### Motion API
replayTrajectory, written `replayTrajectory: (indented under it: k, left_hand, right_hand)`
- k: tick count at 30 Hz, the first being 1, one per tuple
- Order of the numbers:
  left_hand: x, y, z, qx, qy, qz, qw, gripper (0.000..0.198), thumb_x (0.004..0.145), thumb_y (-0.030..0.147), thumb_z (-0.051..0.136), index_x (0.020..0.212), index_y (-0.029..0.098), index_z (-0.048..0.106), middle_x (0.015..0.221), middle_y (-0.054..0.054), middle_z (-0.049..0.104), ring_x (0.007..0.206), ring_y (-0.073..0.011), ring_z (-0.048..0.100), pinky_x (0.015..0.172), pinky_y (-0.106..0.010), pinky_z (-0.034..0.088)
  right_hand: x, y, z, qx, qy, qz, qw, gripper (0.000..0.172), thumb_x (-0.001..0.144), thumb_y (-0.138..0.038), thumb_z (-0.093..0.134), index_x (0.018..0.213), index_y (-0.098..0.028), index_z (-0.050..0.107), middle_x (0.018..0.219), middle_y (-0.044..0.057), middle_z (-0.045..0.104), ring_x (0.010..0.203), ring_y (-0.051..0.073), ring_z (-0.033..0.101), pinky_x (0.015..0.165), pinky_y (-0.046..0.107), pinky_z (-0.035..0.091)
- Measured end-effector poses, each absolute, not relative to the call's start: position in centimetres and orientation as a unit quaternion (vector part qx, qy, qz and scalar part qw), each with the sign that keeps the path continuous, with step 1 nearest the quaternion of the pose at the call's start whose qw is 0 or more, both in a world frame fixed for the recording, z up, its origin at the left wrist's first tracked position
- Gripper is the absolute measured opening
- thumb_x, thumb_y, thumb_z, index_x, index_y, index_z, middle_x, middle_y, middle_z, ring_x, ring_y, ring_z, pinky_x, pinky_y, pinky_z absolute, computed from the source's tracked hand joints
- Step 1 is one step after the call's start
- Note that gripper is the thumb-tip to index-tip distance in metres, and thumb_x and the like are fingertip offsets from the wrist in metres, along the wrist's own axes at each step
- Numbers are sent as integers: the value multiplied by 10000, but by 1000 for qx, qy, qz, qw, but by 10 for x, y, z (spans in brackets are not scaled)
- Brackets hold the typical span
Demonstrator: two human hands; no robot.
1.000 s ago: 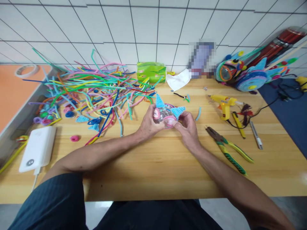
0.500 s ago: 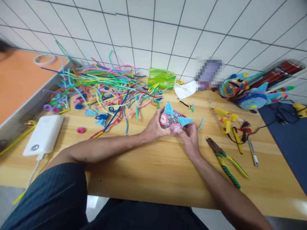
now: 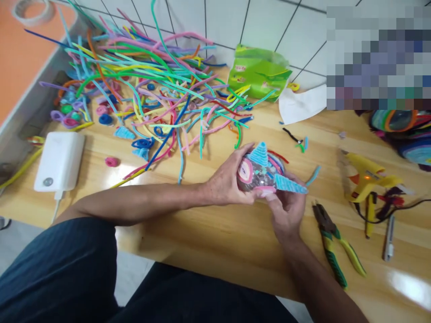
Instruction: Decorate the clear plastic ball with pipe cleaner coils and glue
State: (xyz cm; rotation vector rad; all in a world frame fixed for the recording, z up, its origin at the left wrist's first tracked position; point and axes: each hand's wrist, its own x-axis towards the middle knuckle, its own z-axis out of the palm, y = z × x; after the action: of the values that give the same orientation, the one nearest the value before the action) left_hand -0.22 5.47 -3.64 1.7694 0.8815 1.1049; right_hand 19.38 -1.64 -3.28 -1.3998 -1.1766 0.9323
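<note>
Toy (image 3: 257,177) clasped two-handed!
Left hand (image 3: 228,180) wraps one side; right hand (image 3: 290,209) closes round the other, thumb on pink oval (image 3: 265,191), seemingly steadying it.

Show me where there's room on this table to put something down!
The biggest bare patch of table lies between the toy, left forearm, right forearm and front edge. A smaller gap sits between the power bank and pink curl. Back left is crowded with fuzzy sticks; the right, around the glue gun.
</note>
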Motion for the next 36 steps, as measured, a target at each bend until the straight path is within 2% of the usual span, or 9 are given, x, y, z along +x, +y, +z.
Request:
replayTrajectory:
  k: [8,14,20,24,30,33,36]
  left_hand:
    - [2,60,-40,686,364,461,430,1191,687,590,958,1629,193,347,1635,-233,506,1512,-420,541,1289,-584,458]
    - [6,67,-42,663,356,474,456,1165,673,539,963,1591,124,379,1599,-274,523,1483,-418,572,1274,-582,471]
    - [5,71,-40,646,336,479,490,1169,651,593,980,1562,145,401,1557,-254,567,1401,-385,639,1215,-573,521]
    - [7,73,-39,639,341,484,491,1188,591,586,1018,1536,162,436,1532,-242,598,1360,-383,667,1190,-585,535]
    - [7,75,-36,637,351,477,493,1148,615,579,1007,1532,162,456,1533,-233,599,1377,-384,657,1206,-567,526]
    - [6,74,-35,637,344,474,501,1187,593,612,1010,1534,156,447,1515,-233,608,1357,-382,669,1189,-551,543]
    - [5,73,-36,640,340,476,499,1168,638,663,967,1534,139,432,1503,-246,610,1354,-376,672,1183,-545,548]
  right_hand:
    - [191,-5,-34,-562,-488,390,542,638,823,-469,843,1370,-300,560,1460,128,669,1322,325,673,1146,567,546]
    - [190,5,-33,-546,-515,365,551,502,826,-476,818,1242,-285,611,1309,78,722,1217,280,701,1065,476,583]
    - [188,7,-37,-548,-509,362,557,442,812,-486,811,1149,-274,618,1144,34,717,1074,243,684,964,421,589]
    - [189,9,-40,-552,-507,355,558,445,811,-507,802,1138,-266,620,1116,30,703,1052,237,662,947,409,575]
    - [189,10,-41,-548,-509,364,555,408,835,-499,778,1131,-269,617,1117,28,701,1048,234,661,950,402,564]
    - [187,9,-38,-545,-503,370,560,401,827,-487,780,1122,-270,616,1114,29,703,1046,240,663,941,406,567]
    - [185,8,-35,-551,-501,368,556,399,820,-492,772,1114,-277,609,1096,29,703,1025,245,664,934,420,579]
